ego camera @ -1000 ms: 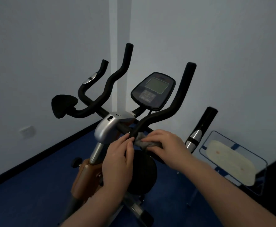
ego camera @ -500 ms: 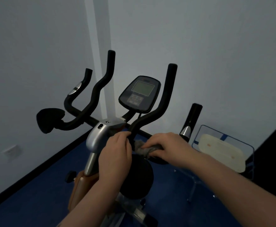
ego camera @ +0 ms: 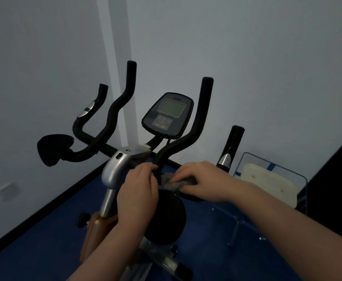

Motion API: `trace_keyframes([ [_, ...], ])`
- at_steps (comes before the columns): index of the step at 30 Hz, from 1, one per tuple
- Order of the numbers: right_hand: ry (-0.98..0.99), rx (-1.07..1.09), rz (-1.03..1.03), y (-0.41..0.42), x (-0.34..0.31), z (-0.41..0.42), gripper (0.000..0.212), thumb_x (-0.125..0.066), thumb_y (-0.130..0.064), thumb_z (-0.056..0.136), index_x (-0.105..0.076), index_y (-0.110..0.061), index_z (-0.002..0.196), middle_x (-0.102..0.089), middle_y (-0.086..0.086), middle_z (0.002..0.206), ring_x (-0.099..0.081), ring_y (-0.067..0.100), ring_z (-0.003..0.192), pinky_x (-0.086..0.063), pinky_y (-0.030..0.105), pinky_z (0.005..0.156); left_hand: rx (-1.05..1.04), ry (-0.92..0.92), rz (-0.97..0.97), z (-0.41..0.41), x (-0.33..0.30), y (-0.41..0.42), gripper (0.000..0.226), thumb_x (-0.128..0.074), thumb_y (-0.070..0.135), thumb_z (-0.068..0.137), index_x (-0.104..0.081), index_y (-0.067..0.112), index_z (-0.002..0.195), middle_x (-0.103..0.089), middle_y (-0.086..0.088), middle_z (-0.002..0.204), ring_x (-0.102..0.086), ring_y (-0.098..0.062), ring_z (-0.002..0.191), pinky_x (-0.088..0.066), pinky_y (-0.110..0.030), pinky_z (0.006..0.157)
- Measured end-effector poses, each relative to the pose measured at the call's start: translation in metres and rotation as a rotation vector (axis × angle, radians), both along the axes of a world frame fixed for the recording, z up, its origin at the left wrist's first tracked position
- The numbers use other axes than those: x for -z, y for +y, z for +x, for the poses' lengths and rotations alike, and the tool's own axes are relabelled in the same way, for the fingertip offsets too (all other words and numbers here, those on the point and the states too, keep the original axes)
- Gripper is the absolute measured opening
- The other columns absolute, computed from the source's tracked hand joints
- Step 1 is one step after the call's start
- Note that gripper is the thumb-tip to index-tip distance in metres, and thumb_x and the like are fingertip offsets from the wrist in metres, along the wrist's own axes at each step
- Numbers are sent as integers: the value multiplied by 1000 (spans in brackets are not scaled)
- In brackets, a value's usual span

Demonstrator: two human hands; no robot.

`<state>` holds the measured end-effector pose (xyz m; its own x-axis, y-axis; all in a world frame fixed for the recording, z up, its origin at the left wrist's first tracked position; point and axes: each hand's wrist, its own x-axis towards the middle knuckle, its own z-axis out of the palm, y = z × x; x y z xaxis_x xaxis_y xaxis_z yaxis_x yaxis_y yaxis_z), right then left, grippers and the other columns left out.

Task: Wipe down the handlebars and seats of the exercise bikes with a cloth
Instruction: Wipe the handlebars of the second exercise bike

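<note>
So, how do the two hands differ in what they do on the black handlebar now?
The right hand presses a crumpled grey cloth on the black foam handlebar; the left hand holds no cloth. The left hand curls its fingertips round the bar near the silver stem cover; the right hand lies flatter, further out along the bar. Both are bare and rest on the same bar, close together.

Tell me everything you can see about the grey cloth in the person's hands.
The small grey cloth looks soft and fuzzy, bunched rather than spread flat. It sits crumpled over a black padded handlebar low on the exercise bike, just above a round black pad. The right hand presses and grips it from above, hiding much of it; the left hand holds the bar beside it, at its left edge.
</note>
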<state>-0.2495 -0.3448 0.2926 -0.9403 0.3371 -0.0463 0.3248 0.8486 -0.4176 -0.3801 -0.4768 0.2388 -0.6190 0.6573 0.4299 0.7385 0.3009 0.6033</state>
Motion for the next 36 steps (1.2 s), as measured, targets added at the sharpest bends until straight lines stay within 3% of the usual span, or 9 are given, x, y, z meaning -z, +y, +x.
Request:
trace_keyframes([
  [3, -53, 38, -94, 0, -9, 8, 21, -61, -40, 90, -73, -34, 106, -64, -19, 116, -57, 1, 106, -44, 24, 97, -5, 3, -10, 0, 0, -1, 27, -46, 15, 95, -61, 19, 118, -60, 7, 117, -51, -5, 104, -39, -20, 75],
  [7, 139, 242, -19, -11, 9, -23, 12, -71, -42, 82, -71, -31, 83, -66, -13, 91, -60, 10, 92, -49, 31, 83, -8, -1, -14, -1, 0, 0, 28, -46, 16, 95, -61, 19, 118, -59, 6, 118, -51, -6, 105, -42, -22, 75],
  [10, 274, 311, -81, -16, 20, -25, 26, -75, -39, 78, -66, -30, 101, -66, -9, 104, -59, 10, 96, -48, 30, 85, -4, -2, -12, -1, 0, 0, 28, -46, 16, 95, -60, 19, 118, -60, 5, 118, -52, -9, 106, -45, -26, 76],
  [12, 223, 261, -61, -14, 18, -10, 39, -76, -42, 76, -65, -28, 111, -62, -9, 108, -57, 9, 98, -49, 32, 87, -5, -9, -7, -1, 0, 0, 28, -45, 16, 95, -60, 20, 118, -59, 6, 117, -50, -6, 104, -42, -24, 74],
  [15, 106, 194, 48, -14, 13, 12, 35, -73, -43, 80, -68, -30, 111, -64, -10, 108, -58, 9, 99, -48, 32, 87, 1, 4, -1, -1, 1, -1, 27, -46, 16, 95, -60, 21, 117, -59, 8, 116, -45, 1, 100, -36, -17, 71],
  [18, 137, 221, 94, -22, 15, 8, 32, -68, -40, 85, -66, -37, 117, -69, -11, 109, -61, 10, 99, -48, 30, 85, -6, 17, 2, -1, 1, -1, 26, -47, 15, 94, -62, 20, 116, -60, 7, 115, -45, 0, 99, -33, -13, 67],
  [22, 238, 320, -88, -28, 20, -22, 29, -66, -38, 87, -67, -39, 117, -71, -7, 108, -62, 13, 101, -45, 25, 81, -18, 3, -1, -1, 1, -1, 27, -46, 17, 93, -61, 21, 115, -61, 6, 115, -52, -7, 104, -41, -23, 73],
  [30, -116, 187, 35, -7, -9, 12, 37, -69, -40, 85, -65, -38, 121, -68, -11, 114, -60, 11, 103, -47, 25, 87, -10, -8, 25, 1, 0, -3, 26, -47, 17, 93, -62, 21, 115, -61, 7, 112, -49, -1, 97, -40, -19, 70],
  [36, 282, 257, 136, -27, 32, -7, 27, -58, -37, 93, -66, -32, 118, -69, -10, 110, -62, 12, 100, -43, 23, 79, -23, -26, 8, 2, -2, -4, 26, -45, 19, 94, -60, 22, 115, -61, 7, 110, -53, -6, 97, -49, -28, 72],
])
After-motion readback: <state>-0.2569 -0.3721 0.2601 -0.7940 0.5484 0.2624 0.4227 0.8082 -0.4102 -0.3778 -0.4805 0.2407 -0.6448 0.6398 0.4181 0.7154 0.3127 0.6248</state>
